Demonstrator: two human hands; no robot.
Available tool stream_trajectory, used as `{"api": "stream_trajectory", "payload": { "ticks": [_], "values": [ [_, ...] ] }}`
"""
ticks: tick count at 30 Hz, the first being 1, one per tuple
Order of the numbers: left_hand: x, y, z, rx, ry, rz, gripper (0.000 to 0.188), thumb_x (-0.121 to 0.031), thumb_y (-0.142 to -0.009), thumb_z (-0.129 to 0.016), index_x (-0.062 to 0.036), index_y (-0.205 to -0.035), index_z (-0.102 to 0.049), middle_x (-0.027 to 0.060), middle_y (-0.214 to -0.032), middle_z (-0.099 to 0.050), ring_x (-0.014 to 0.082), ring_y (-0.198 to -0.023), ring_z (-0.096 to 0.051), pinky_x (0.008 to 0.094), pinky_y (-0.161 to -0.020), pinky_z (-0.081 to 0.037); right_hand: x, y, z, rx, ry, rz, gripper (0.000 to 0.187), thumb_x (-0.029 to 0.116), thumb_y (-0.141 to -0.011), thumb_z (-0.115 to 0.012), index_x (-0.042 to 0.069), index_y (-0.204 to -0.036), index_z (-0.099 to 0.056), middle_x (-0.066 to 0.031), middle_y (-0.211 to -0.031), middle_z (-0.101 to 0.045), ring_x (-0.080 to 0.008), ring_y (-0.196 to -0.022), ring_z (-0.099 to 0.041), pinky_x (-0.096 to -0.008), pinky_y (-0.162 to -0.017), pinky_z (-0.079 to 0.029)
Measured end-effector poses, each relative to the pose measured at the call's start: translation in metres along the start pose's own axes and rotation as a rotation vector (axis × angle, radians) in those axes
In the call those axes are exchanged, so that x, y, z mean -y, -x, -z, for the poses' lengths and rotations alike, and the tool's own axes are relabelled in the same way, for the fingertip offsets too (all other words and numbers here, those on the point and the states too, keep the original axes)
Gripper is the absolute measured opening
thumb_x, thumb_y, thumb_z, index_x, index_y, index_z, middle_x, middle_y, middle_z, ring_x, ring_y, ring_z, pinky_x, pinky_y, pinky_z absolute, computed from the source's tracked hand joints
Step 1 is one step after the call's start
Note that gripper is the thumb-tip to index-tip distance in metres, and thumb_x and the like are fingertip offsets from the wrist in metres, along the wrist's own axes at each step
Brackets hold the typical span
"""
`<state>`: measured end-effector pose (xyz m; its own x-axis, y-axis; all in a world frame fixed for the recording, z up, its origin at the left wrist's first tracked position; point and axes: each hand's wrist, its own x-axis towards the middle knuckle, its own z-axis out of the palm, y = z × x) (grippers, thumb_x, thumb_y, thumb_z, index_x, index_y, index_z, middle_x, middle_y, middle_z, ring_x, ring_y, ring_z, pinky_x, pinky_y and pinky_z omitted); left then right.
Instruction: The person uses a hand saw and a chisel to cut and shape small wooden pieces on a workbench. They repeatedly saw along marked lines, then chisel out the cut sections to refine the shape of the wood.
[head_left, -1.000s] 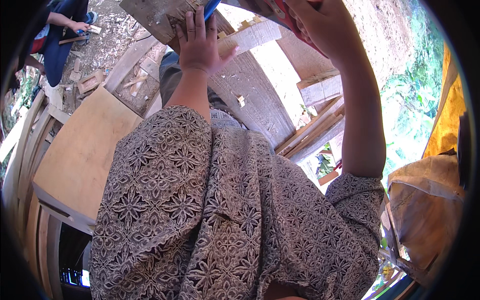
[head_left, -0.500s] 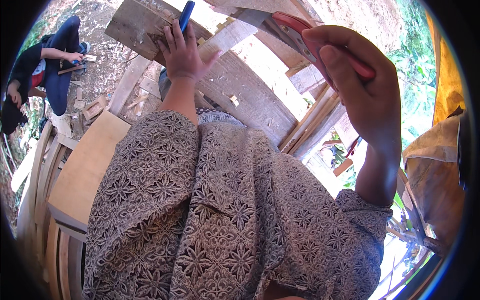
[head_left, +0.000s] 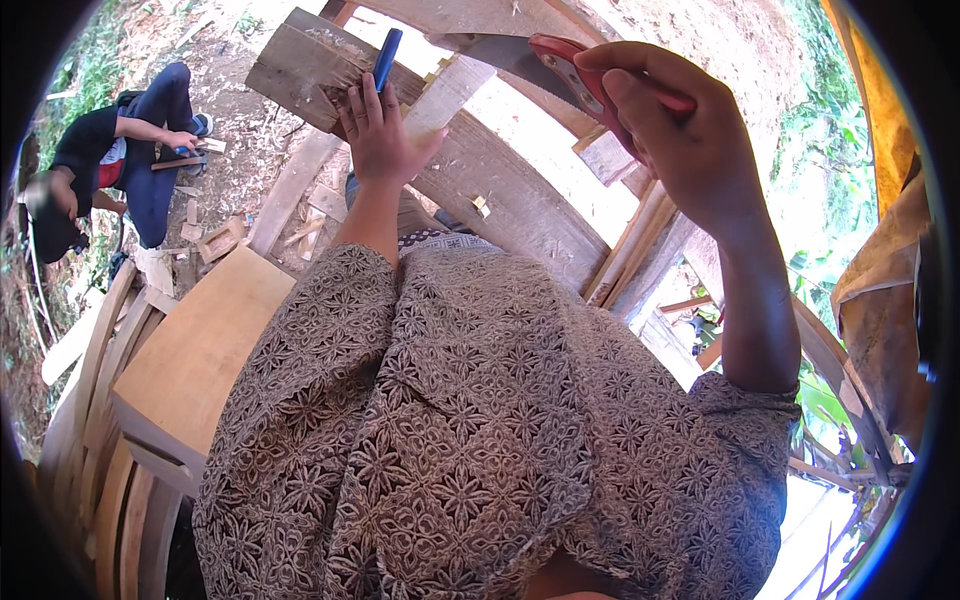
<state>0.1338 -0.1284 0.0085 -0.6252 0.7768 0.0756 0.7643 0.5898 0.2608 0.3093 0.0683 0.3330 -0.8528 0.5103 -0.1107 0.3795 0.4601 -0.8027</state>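
My right hand [head_left: 685,130] is closed round the red handle of a hand saw [head_left: 500,58]. Its blade points left, past the far end of a pale wooden piece [head_left: 450,92]; whether the teeth touch it, I cannot tell. Stretched out flat, my left hand [head_left: 385,145] lies on the wood beside that piece, fingers a little apart, thumb toward the pale piece. At its fingertips a slim blue stick-shaped thing [head_left: 388,60] slants upward; its lower end is hidden. Under them is a thick, weathered timber [head_left: 310,70].
A long plank [head_left: 530,200] with wood chips runs in front of me. To the left stands a smooth curved board [head_left: 210,340] beside several curved strips [head_left: 95,380]. Farther off, a person [head_left: 150,150] sits working on wood. Brown-yellow cloth [head_left: 880,300] hangs at right.
My right hand has pushed the saw to the left, bringing the handle closer to my left hand. The left hand keeps its place on the wood. The whole view has shifted a little.
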Motion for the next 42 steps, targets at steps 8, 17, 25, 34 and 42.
{"api": "stream_trajectory", "payload": {
  "ticks": [8, 17, 25, 34, 42],
  "values": [
    [-0.004, 0.003, 0.006, 0.004, 0.009, -0.009, 0.115, -0.072, -0.08, -0.071, -0.0049, -0.161, -0.025, 0.0245, -0.168, -0.014, 0.0471, -0.156, -0.012, 0.0615, -0.126, -0.012, 0.014, 0.004, 0.015, 0.1, -0.116, -0.131, 0.028, 0.02, -0.109, -0.056, 0.003, -0.126, -0.069, 0.0054, -0.06, -0.049, 0.0, -0.049, -0.042, -0.0196, -0.046, -0.035],
    [-0.003, 0.002, 0.002, 0.036, 0.072, -0.022, 0.11, -0.079, -0.08, -0.066, -0.0129, -0.161, -0.034, 0.0254, -0.17, -0.014, 0.052, -0.156, -0.01, 0.0676, -0.123, -0.012, 0.084, -0.056, 0.014, 0.282, -0.022, -0.402, 0.026, 0.015, -0.107, -0.053, -0.005, -0.115, -0.069, -0.0031, -0.077, -0.066, -0.008, -0.061, -0.058, -0.0242, -0.057, -0.048],
    [-0.021, 0.014, 0.007, 0.048, 0.05, -0.028, 0.112, -0.079, -0.079, -0.067, -0.0132, -0.162, -0.028, 0.0276, -0.167, -0.014, 0.0537, -0.154, -0.012, 0.0662, -0.124, -0.014, 0.111, -0.102, -0.019, 0.502, 0.045, -0.201, 0.033, 0.019, -0.106, -0.052, -0.009, -0.114, -0.067, -0.0022, -0.066, -0.062, -0.0088, -0.056, -0.055, -0.0282, -0.054, -0.045],
    [-0.027, 0.013, 0.012, 0.033, 0.055, -0.025, 0.112, -0.079, -0.077, -0.068, -0.012, -0.16, -0.032, 0.0279, -0.167, -0.016, 0.0536, -0.153, -0.014, 0.0668, -0.123, -0.016, 0.052, -0.093, -0.012, 0.39, 0.152, -0.145, 0.03, 0.024, -0.103, -0.058, -0.003, -0.109, -0.071, -0.005, -0.068, -0.065, -0.0148, -0.057, -0.061, -0.0325, -0.056, -0.05],
    [-0.023, 0.005, 0.017, 0.088, 0.027, -0.019, 0.112, -0.075, -0.077, -0.072, -0.0116, -0.16, -0.031, 0.0283, -0.165, -0.018, 0.0542, -0.152, -0.018, 0.0681, -0.121, -0.019, -0.091, -0.169, -0.121, 0.161, 0.242, 0.012, 0.026, 0.027, -0.1, -0.063, 0.005, -0.103, -0.075, -0.0078, -0.071, -0.069, -0.0207, -0.06, -0.067, -0.0363, -0.059, -0.055]
  ]
}}
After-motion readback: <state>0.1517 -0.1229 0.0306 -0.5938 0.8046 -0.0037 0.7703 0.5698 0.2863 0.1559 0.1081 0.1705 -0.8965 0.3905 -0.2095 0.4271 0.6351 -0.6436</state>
